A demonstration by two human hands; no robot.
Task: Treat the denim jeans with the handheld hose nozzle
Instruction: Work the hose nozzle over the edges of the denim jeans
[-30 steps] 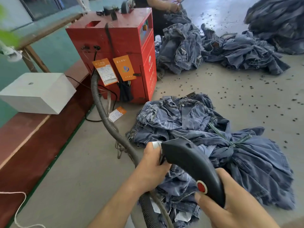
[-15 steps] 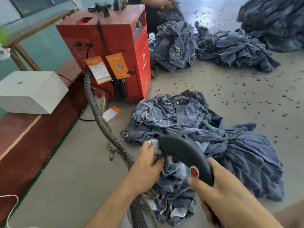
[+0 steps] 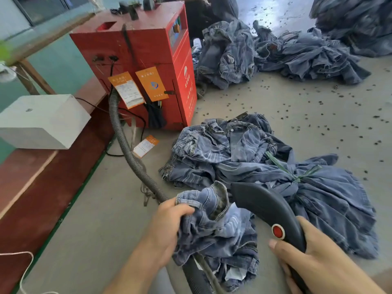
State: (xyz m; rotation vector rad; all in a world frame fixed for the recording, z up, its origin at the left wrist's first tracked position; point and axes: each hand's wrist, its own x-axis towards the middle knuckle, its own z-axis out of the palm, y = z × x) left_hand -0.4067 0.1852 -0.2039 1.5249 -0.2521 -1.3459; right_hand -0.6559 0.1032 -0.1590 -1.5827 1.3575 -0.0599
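Observation:
My left hand [image 3: 169,221] grips a bunched pair of blue denim jeans [image 3: 214,225] by an open hem, lifted just above the floor. My right hand [image 3: 311,257] holds the black handheld nozzle [image 3: 265,211] with its red button facing up. The nozzle's tip points into the open hem beside my left hand. A grey ribbed hose [image 3: 127,149] runs from the red machine [image 3: 148,66] down past my left arm. A tied bundle of jeans [image 3: 275,166] lies on the floor behind.
A white box [image 3: 42,122] sits on a dark red bench [image 3: 31,187] at the left. More denim piles [image 3: 275,54] lie at the back, where a person sits partly in view. Small dark scraps dot the concrete floor [image 3: 297,115].
My left hand has pulled the jeans' hem up and open, and the nozzle tip now sits at that opening. The view has shifted slightly.

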